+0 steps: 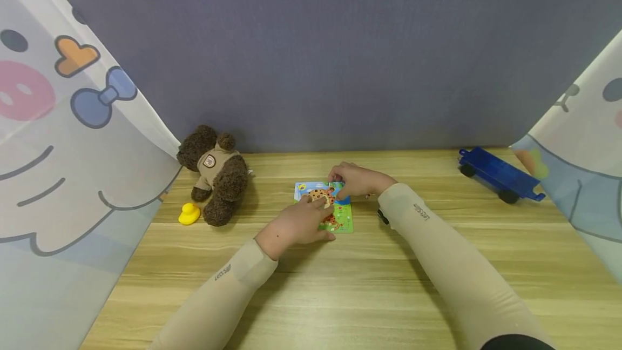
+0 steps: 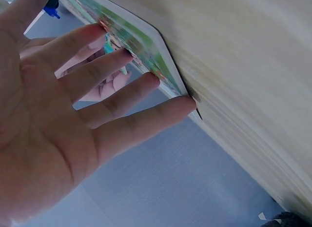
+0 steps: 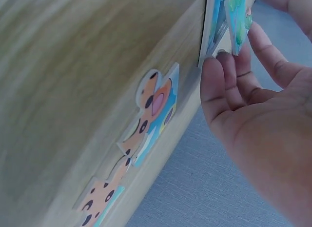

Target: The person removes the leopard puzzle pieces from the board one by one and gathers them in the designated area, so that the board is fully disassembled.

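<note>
A colourful jigsaw board [image 1: 346,223] with a spotted orange animal lies on the table. My left hand [image 1: 301,220] rests on its left part, fingers spread and straight; in the left wrist view the fingertips [image 2: 183,105] touch the board's edge and face. At the board's upper right, my right hand [image 1: 359,180] pinches a blue-green puzzle piece [image 3: 238,22], tilted up over the board in the right wrist view. Two loose puzzle pieces, one with a pink ear shape [image 3: 157,107] and one orange spotted [image 3: 101,200], lie on the table beside the board, mostly hidden by the right arm in the head view.
A brown teddy bear [image 1: 216,169] lies at the back left, with a yellow rubber duck [image 1: 189,213] in front of it. A blue toy wagon [image 1: 500,173] stands at the back right. Under the right sleeve a small black object [image 1: 383,216] shows. A grey wall panel [image 1: 340,69] closes the back.
</note>
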`<state>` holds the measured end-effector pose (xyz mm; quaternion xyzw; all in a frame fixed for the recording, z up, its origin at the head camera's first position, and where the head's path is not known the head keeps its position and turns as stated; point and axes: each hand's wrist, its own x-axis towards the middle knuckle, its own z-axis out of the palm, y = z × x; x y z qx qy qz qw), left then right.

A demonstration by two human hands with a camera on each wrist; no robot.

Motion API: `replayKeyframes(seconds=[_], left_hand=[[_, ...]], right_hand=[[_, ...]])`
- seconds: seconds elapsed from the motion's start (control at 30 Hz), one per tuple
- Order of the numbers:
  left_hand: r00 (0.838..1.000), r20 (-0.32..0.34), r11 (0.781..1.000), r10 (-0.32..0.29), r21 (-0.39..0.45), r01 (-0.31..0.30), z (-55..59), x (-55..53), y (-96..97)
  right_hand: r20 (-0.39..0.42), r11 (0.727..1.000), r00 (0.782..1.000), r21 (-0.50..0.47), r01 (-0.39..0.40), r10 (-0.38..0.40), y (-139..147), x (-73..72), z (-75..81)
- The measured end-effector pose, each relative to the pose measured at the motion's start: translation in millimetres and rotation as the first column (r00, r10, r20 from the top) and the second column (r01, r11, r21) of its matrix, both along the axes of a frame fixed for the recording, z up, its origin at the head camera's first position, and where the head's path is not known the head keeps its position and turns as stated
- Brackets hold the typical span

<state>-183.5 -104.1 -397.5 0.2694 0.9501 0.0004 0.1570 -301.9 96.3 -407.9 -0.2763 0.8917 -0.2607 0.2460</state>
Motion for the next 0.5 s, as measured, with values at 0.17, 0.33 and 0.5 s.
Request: replayKeyframes(seconds=[0.17, 0.33, 0.5], left_hand=[[1.000, -0.011, 1.000, -0.005, -0.006, 0.005, -0.1, -0.4, 0.2], [1.000, -0.015, 1.000, -0.002, -0.011, 0.001, -1.3, -0.4, 0.2], [1.000, -0.006, 1.000, 0.004, -0.013, -0.004, -0.6, -0.6, 0.7]], right_hand=[[-0.004, 0.999, 1.000, -0.030, -0.026, 0.026, 1.0, 0.6, -1.7], [0.013, 0.997, 0.999, -0.069, -0.030, 0.031, 2.8, 1.0, -3.7], [-0.016, 0.990, 0.999, -0.134, -0.049, 0.048, 7.2, 0.9, -6.0]])
